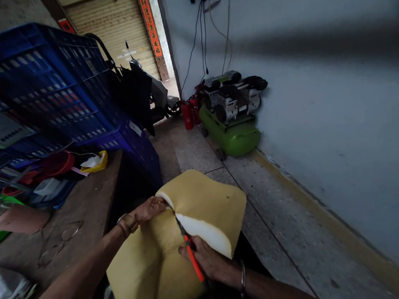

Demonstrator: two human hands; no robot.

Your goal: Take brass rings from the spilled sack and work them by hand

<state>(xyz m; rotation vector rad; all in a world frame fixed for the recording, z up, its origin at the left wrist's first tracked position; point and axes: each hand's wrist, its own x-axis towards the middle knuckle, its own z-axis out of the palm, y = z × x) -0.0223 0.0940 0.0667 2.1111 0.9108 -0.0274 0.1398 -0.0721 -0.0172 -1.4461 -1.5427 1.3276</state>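
Note:
A large tan cushion-like piece [203,191] lies across my lap, with a white foam-like edge [207,232] showing along a fold or slit in it. My left hand [152,208] is closed on the piece at the upper left end of that opening; its fingertips are partly hidden. In my right hand [203,256] is a pair of pliers [193,257] with orange-red handles. Their dark jaws reach up to the pinched middle of the opening, close to my left fingers. Whether the jaws are closed on anything is too small to tell.
At my left is a wooden table [95,196] with a pink container [16,214], a yellow tray [98,163] and a loop of wire [65,233]. Blue crates [50,83] are stacked behind. Ahead stand a green air compressor [235,132], red extinguishers [187,115] and a scooter [159,92].

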